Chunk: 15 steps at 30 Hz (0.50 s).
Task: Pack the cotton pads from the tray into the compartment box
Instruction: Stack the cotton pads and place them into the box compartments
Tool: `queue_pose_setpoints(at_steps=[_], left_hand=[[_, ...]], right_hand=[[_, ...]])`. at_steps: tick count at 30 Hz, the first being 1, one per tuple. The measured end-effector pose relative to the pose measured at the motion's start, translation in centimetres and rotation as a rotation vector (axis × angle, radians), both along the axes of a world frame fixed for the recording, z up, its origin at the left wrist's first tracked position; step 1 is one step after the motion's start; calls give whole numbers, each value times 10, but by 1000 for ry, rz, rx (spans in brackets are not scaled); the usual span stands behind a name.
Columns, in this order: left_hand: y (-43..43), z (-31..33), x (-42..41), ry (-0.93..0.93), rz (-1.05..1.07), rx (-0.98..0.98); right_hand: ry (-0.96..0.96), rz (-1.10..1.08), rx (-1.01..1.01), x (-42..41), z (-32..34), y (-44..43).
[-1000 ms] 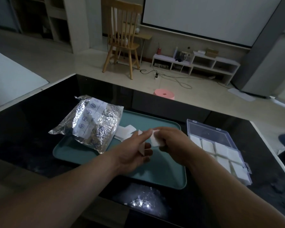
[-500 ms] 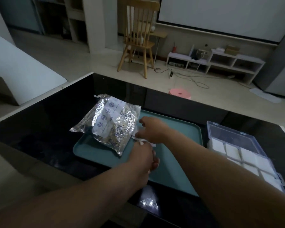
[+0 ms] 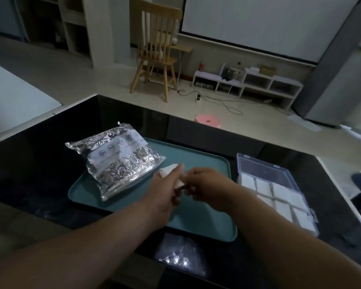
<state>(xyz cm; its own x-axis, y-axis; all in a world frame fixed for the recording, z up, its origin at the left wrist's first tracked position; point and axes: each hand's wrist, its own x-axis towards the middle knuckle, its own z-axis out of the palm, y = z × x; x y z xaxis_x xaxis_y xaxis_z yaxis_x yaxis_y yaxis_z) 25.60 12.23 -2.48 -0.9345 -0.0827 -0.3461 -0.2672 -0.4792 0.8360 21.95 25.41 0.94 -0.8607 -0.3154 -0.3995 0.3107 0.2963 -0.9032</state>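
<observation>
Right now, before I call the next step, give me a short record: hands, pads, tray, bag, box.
left hand: holds cotton pads above the tray
right hand: pinches the same pads
tray: teal, on the black table
bag: foil, lies across the tray's far left corner
box: right of the tray, lid open, white pads in its compartments

The foil bag (image 3: 115,161) lies on the tray (image 3: 200,224), compartment box (image 3: 279,190) right.
</observation>
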Motion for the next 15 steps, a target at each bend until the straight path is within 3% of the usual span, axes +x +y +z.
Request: queue_pose_setpoints(at_steps=[2,7,15], left_hand=[[4,3,5,-11,-22,-20],[-6,-1,13,-115,135,8],[-11,8,6,-90,119,-23]], right_hand=[[26,19,52,11,-3,-3],[412,13,533,-22,-23,-5],[676,538,965,-86,-23,-37]])
